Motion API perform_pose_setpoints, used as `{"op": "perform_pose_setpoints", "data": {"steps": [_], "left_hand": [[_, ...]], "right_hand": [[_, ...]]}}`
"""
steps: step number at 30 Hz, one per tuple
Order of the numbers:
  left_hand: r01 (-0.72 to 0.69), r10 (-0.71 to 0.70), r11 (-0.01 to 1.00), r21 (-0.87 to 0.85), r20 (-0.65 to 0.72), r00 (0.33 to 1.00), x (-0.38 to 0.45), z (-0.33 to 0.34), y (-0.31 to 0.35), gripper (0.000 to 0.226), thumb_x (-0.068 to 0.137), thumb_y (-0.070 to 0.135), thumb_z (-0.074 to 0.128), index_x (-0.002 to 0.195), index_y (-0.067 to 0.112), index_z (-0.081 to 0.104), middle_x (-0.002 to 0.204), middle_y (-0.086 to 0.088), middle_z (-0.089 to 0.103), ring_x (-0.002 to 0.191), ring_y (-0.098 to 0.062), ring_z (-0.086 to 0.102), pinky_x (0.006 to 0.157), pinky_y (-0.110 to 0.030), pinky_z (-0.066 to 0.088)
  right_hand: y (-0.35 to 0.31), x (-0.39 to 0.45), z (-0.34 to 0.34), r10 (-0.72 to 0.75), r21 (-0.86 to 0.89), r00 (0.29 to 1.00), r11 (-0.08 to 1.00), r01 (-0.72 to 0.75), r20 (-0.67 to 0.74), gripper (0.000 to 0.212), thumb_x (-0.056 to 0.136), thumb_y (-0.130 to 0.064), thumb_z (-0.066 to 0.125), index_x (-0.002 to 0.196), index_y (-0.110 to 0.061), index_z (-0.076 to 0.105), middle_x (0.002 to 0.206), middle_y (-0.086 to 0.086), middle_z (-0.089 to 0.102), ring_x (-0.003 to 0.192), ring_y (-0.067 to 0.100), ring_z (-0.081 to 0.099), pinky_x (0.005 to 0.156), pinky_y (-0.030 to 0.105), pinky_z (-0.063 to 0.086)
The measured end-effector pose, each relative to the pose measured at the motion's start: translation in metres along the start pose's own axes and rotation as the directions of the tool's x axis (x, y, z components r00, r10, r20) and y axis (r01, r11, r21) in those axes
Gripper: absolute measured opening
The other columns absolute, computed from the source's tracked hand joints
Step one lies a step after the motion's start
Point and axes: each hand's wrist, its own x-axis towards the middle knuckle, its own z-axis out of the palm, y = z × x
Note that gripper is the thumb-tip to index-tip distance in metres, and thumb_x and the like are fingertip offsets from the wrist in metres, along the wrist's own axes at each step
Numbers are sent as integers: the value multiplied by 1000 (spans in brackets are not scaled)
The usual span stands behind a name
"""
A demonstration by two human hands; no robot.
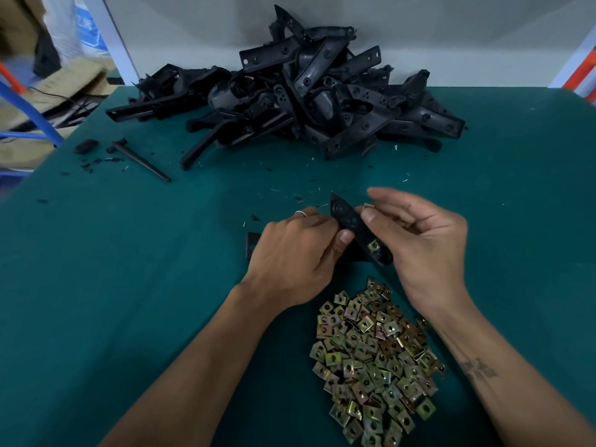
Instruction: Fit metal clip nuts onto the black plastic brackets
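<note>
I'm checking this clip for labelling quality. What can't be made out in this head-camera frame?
- The bracket: its middle and near end are hidden by the left hand and right hand.
- The clip nut in the right hand's grip: only an edge shows between thumb and finger.
- Bracket pile: lower parts are buried under others.
- Clutter at the upper left edge: blurred and cut off.

Green-covered table (129, 285) against a pale wall (193, 21).

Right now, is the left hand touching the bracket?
Touching. The head view shows the left hand gripping the black bracket, thumb pressed on its face.
</note>
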Motion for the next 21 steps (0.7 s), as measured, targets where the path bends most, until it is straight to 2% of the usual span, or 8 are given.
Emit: {"op": "perform_pose_setpoints", "data": {"steps": [3, 6, 7, 10, 14, 18, 21], "left_hand": [[-1, 1, 1000, 27, 12, 1000, 0, 1, -1, 41, 105, 39, 33, 76, 16, 51, 77, 1, 62, 77, -26, 56, 52, -31, 32], [-4, 4, 999, 41, -6, 1000, 0, 2, -1, 45, 105, 39, 34, 78, 11, 56, 79, -1, 64, 77, -27, 56, 51, -33, 37], [-5, 6, 999, 43, -14, 1000, 0, 2, -1, 45, 106, 39, 34, 78, 11, 57, 78, -1, 64, 77, -28, 57, 50, -32, 37], [-5, 6, 999, 40, -30, 1000, 0, 2, -2, 43, 105, 38, 36, 79, 11, 57, 80, -1, 65, 76, -28, 57, 51, -32, 37], [6, -4, 999, 45, -31, 1000, 0, 1, -2, 43, 104, 37, 36, 79, 10, 59, 80, -1, 66, 76, -29, 58, 52, -31, 34], [40, -39, 997, 61, -20, 999, 1, 0, -2, 41, 102, 37, 38, 77, 12, 59, 80, 0, 66, 77, -29, 59, 53, -31, 33], [60, -59, 996, 66, -9, 998, -1, -1, -4, 36, 100, 34, 42, 75, 14, 57, 76, 1, 65, 75, -29, 59, 54, -30, 31]], "right_hand": [[0, -1, 4, 112, 152, 994, 982, -109, -16, 16, 78, -1, 79, 85, -15, 78, 86, 10, 78, 84, 23, 74, 84, 33, 60], [-2, 0, 4, 217, 228, 976, 950, -212, 7, 10, 73, -8, 81, 81, -13, 79, 85, 24, 74, 81, 31, 70, 87, 42, 58], [-2, 0, 4, 242, 249, 970, 939, -238, 15, 9, 72, -10, 81, 81, -13, 79, 85, 25, 74, 81, 31, 70, 87, 43, 57], [0, -2, 7, 279, 303, 960, 914, -269, 9, 10, 73, -11, 79, 83, -10, 76, 84, 12, 76, 81, 21, 71, 92, 44, 54], [3, -5, 10, 217, 234, 975, 947, -219, 34, 7, 72, -13, 80, 78, -15, 78, 83, 10, 77, 81, 18, 72, 90, 39, 57], [9, -4, 5, 153, 154, 985, 974, -164, 76, 6, 83, -14, 78, 81, -20, 80, 93, 9, 77, 91, 23, 71, 94, 44, 54], [13, -6, 4, 83, 78, 982, 992, -98, 171, 12, 89, -22, 71, 85, -11, 75, 101, 5, 74, 98, 19, 69, 91, 34, 54]]}}
